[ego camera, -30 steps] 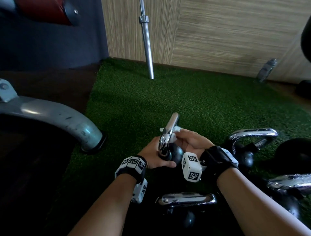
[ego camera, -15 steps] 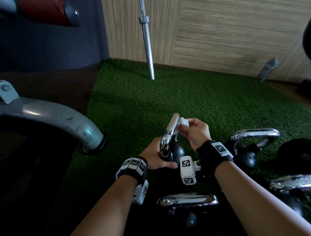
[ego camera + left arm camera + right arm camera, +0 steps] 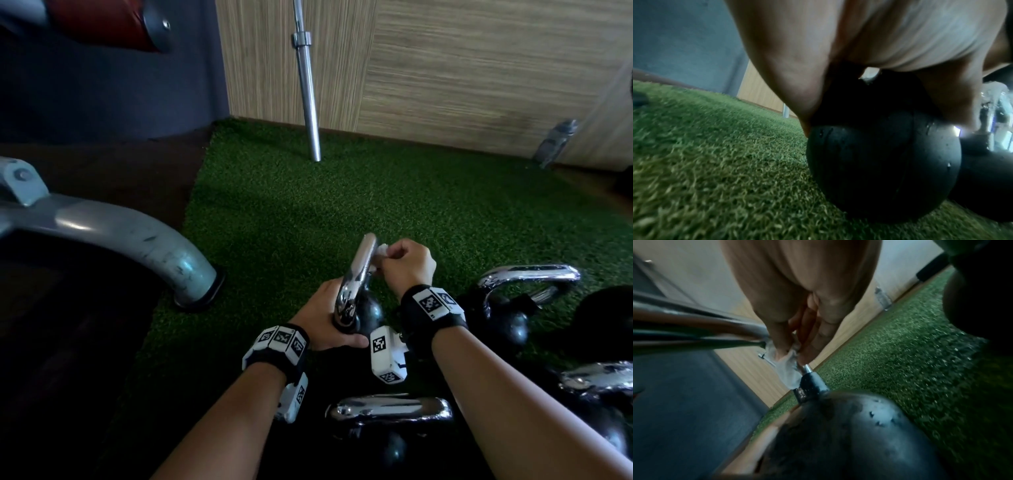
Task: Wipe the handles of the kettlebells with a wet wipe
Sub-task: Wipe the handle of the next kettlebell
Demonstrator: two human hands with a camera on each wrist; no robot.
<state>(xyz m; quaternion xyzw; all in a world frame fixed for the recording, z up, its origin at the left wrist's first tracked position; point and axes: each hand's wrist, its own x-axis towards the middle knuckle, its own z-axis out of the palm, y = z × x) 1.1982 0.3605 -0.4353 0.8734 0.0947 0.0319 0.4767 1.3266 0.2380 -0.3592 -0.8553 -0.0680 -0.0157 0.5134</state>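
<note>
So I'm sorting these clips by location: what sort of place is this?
Most likely a gym's free-weight corner. Several kettlebells with chrome handles sit on green artificial turf, a barbell leans against the wood-panelled wall, and a grey machine frame stands at the left.

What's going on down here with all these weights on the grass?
A person is cleaning kettlebells on the green turf. Their left hand grips one kettlebell low down to steady it, while the right hand pinches a white wet wipe against its shiny chrome handle. Three other kettlebells with chrome handles sit close by, untouched right now.
</note>
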